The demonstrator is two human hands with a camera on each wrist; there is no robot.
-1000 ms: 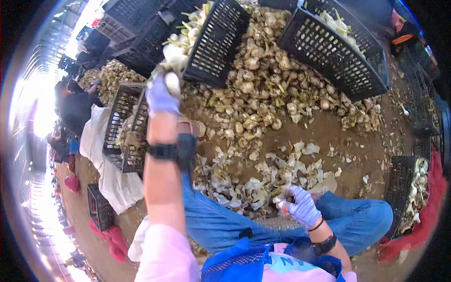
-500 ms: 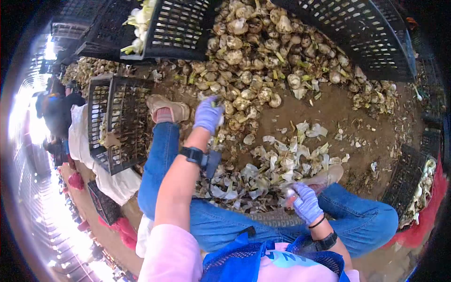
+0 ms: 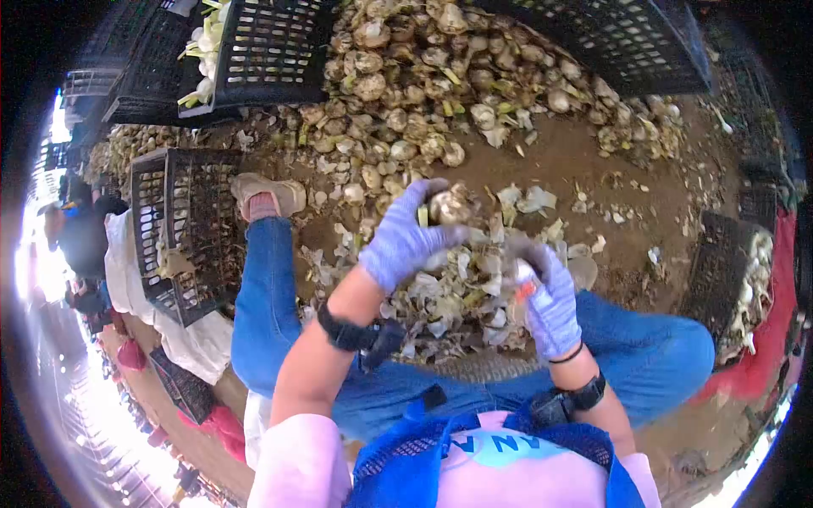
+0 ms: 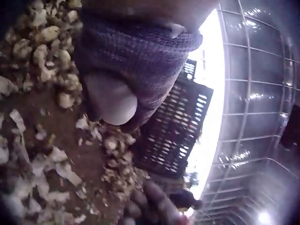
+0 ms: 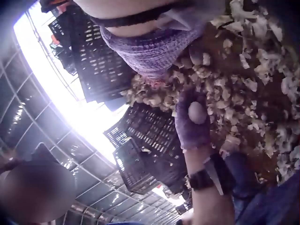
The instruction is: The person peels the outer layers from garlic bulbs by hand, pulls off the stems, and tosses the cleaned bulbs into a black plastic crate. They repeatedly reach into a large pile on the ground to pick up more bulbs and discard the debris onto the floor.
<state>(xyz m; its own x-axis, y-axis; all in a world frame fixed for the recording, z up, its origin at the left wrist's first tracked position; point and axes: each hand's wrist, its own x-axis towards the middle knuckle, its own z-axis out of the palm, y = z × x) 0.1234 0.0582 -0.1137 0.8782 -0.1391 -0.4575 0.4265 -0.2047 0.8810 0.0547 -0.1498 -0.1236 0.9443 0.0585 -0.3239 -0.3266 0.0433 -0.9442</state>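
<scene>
In the head view my left hand (image 3: 406,245), in a lilac knit glove with greyish fingertips, holds a brownish garlic bulb (image 3: 453,206) between thumb and fingers. My right hand (image 3: 552,309), gloved alike, is a short way to the right. Its fingers curl round a small object (image 3: 526,284) with a whitish end and an orange part; I cannot tell its kind. Below both hands lie pale garlic skins (image 3: 432,309). The right wrist view shows my left hand (image 5: 192,126) from the side, and the left wrist view shows its glove close up.
A large heap of garlic bulbs (image 3: 406,118) spreads ahead. Black crates (image 3: 275,55) (image 3: 618,42) stand behind it, one beside peeled white garlic. Another crate (image 3: 199,229) is by my left foot (image 3: 275,195). At the right, a crate (image 3: 707,271) adjoins trimmed garlic (image 3: 754,288) on red cloth.
My left hand has come back from the crate of white garlic to the heap, then in front of me with a brownish bulb. My right hand has risen slightly, still gripping the small object.
</scene>
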